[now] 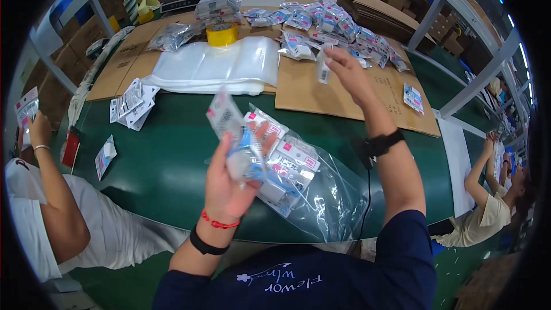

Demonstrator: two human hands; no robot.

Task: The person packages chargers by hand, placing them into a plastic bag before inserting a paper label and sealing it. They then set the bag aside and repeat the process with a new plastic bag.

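My left hand (232, 163), palm up, is closed around small blue-and-white packets (247, 158); one upright card-topped packet (225, 113) is blurred. Just beyond and to the right, a transparent plastic bag (338, 195) lies on the green table (152, 155) with several packets (294, 161) in it. Over the cardboard sheet my right hand (347, 72) pinches a single packet (323, 68) by its top. That packet hangs in front of a large heap of similar packets (338, 23).
A stack of transparent bags (212, 72) lies under a yellow tape roll (222, 35) at the back. White cards (135, 103) and a loose packet (105, 157) lie at left. Another packet (412, 98) sits on the cardboard (356, 95). People work at both sides, near metal posts (482, 80).
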